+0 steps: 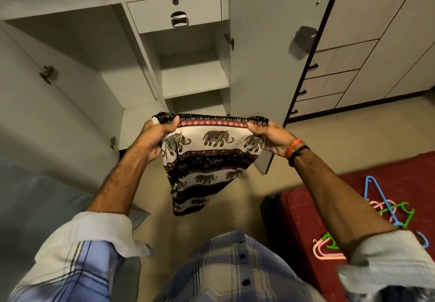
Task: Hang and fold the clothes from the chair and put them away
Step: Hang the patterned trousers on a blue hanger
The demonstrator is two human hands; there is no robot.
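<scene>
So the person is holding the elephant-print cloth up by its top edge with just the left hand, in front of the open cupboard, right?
Not quite: the head view shows both hands gripping it, the left hand and right hand each holding a top corner of the elephant-print cloth, in front of the open cupboard.

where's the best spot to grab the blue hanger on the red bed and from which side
Take the blue hanger by its long straight arm, coming down from above. It lies flat on the red bed, its lower end tangled with the green and pink hangers, so the upper stretch near the hook is the freest part.
</scene>
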